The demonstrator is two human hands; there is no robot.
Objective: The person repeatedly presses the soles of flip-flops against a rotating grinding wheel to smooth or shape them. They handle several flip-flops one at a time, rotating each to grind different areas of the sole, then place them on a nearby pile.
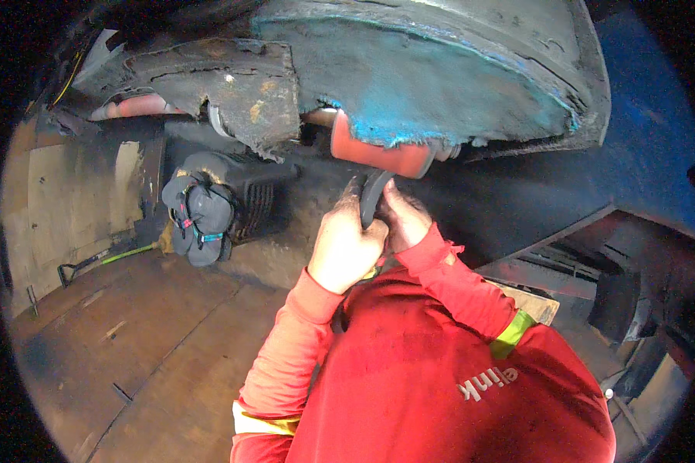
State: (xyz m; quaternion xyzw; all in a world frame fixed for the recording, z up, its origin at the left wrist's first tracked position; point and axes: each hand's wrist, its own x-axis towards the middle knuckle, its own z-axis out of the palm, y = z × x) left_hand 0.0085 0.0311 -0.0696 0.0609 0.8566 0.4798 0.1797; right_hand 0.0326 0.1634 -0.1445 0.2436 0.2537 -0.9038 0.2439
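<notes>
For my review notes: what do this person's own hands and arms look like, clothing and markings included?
The left hand and right hand are both ungloved. Long red sleeves reach the wrists, ending in snug cuffs. The left sleeve carries a pale and yellow band; the right sleeve has a yellow-green band.

The curved dark piece (373, 197) looks matt and rubbery; the red belt (378, 154) has a slight sheen. The hood (448, 89) looks rough and dusty, the sandals (208, 210) matt foam, the shirt (409, 363) cloth, the floor (162, 332) scuffed wood.
</notes>
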